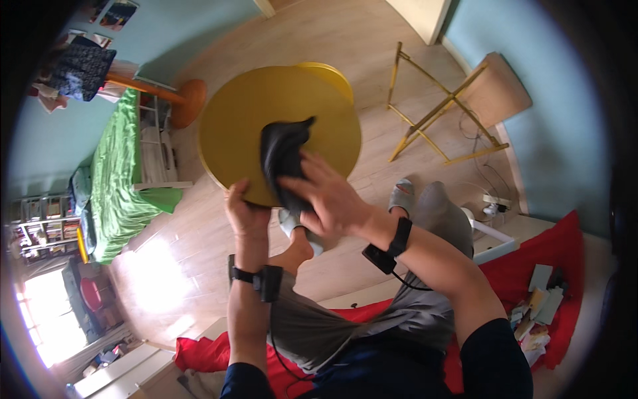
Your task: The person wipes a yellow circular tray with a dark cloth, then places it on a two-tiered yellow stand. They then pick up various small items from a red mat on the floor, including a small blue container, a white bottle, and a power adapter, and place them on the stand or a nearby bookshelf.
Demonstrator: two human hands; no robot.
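A round yellow tabletop or tray (234,119) is tilted up in front of me. My left hand (245,209) grips its near left edge, thumb over the top face. Against that face lies a black, slightly shiny cloth or piece of leather (284,149), folded and bunched. My right hand (329,197) holds the black piece at its near right side, fingers spread across it and somewhat blurred. Behind the disc's far right side shows a curved yellow rim (331,77); whether it belongs to the same piece cannot be told.
A folding gold-coloured stand (433,117) is on the wooden floor, by a cardboard box (498,90). Cables run to a power strip (496,202). A green-covered bed (117,184) and a wooden coat stand (188,103) are at left. Scraps (538,304) lie on red fabric (563,259).
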